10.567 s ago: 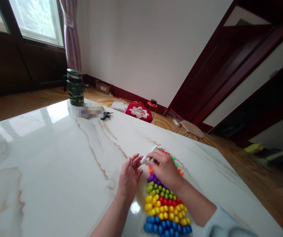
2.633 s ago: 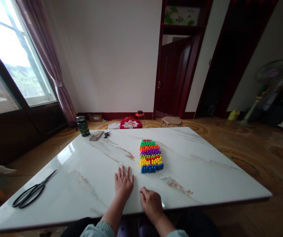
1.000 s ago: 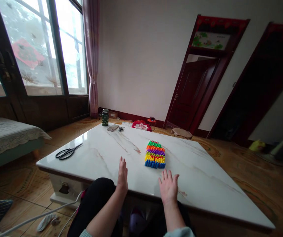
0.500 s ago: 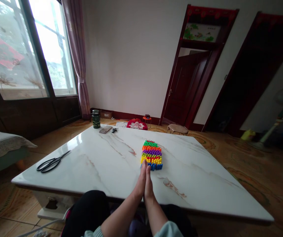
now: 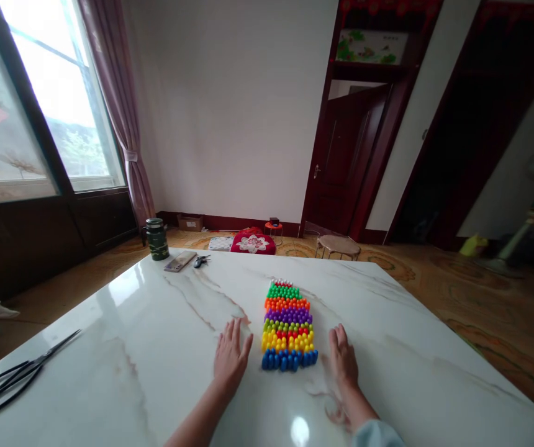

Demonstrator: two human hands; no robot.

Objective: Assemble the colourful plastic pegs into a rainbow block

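Note:
Rows of small round-headed plastic pieces [image 5: 288, 316] stand close together on the white marble-patterned table [image 5: 155, 391]. From near to far the rows run blue, yellow with red, olive green, purple, orange, green, then red and white. My left hand [image 5: 232, 354] is just left of the near rows, palm down, fingers stretched out and holding nothing. On the other side my right hand [image 5: 344, 357] is a little apart from the pieces, with its fingers extended and nothing in them. Whether the palms rest on the tabletop I cannot tell.
Black-handled scissors [image 5: 20, 379] lie at the table's left. Along the far left edge are a dark green flask [image 5: 157, 239], a phone [image 5: 180, 261] and keys [image 5: 200, 261]. Beyond the table stand a round stool [image 5: 339, 245] and a red cushion [image 5: 253, 243].
My hands were pressed together at the near end of the pieces. They have parted, one to each side of the rows. The camera view has moved closer to the table.

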